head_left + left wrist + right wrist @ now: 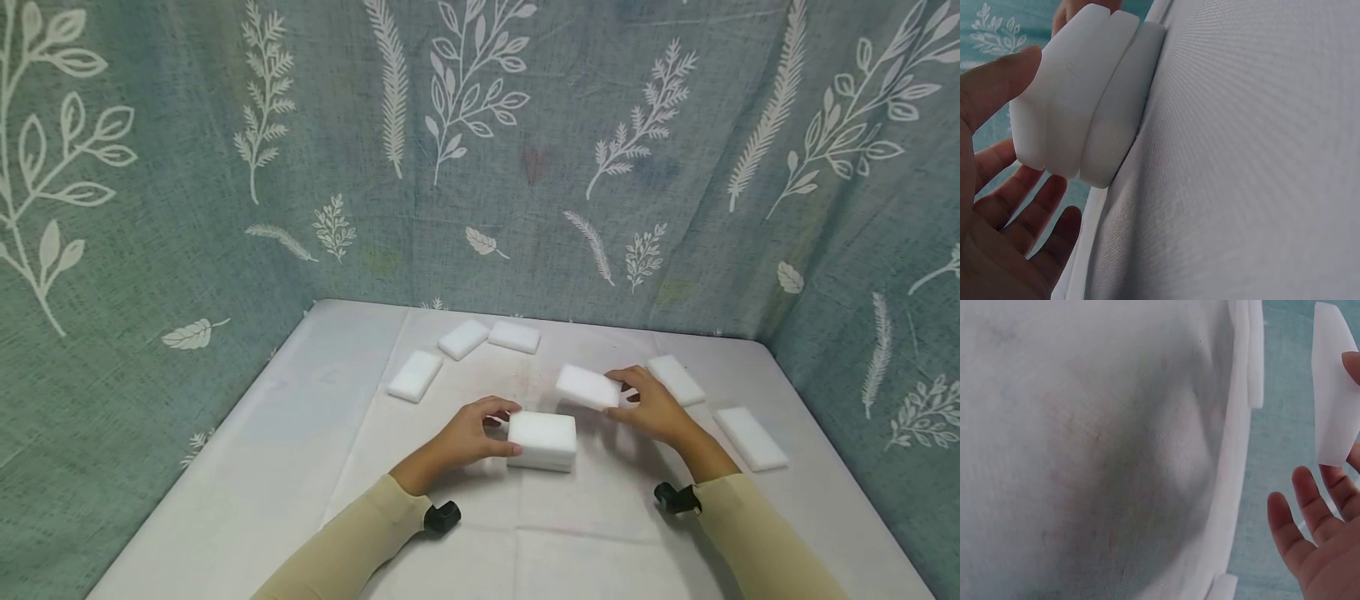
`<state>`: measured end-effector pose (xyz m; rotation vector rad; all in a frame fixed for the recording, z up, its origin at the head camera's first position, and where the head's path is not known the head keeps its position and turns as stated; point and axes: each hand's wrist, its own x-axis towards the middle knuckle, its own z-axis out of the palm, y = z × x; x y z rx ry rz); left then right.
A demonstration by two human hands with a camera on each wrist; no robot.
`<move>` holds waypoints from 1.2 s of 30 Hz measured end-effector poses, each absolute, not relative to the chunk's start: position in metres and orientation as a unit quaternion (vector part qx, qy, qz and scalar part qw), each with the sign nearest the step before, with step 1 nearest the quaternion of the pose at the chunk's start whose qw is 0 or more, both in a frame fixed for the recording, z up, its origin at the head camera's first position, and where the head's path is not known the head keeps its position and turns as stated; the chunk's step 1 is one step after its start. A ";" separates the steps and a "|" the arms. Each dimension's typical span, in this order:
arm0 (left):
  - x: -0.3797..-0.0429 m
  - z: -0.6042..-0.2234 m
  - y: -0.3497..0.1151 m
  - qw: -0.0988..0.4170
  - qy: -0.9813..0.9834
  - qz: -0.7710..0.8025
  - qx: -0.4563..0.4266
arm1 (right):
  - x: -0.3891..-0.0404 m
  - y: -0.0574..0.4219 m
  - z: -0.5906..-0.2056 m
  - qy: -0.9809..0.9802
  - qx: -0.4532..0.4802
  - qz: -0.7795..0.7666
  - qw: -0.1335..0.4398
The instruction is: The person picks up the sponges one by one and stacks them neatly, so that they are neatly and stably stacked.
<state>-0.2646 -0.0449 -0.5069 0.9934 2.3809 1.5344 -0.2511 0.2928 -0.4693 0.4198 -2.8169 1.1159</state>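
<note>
A stack of white sponges (542,440) stands on the table, three layers showing in the left wrist view. My left hand (474,433) holds this stack (1094,94) by its left end, thumb on the near side and fingers at the far side. To the right and slightly above the stack, my right hand (651,406) pinches one white sponge (588,387) by its right end, tilted and off the cloth. In the right wrist view, the thumb and a finger grip that sponge (1333,387) while other fingers extend free.
Three loose sponges lie at the back left: one angled (416,376), one behind it (462,339), one farther right (514,337). Two more, one nearer the back (675,380) and one closer (751,438), lie right of my right hand. A leaf-patterned curtain (480,208) surrounds the white-clothed table (247,467).
</note>
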 end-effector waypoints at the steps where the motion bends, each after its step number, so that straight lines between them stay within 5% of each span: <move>1: -0.264 -0.507 -0.045 0.071 0.789 0.513 0.332 | -0.250 0.293 -0.470 -0.917 0.141 0.370 0.043; 36: -0.264 -0.505 -0.044 0.074 0.804 0.500 0.314 | -0.227 0.269 -0.461 -0.893 0.230 0.385 0.026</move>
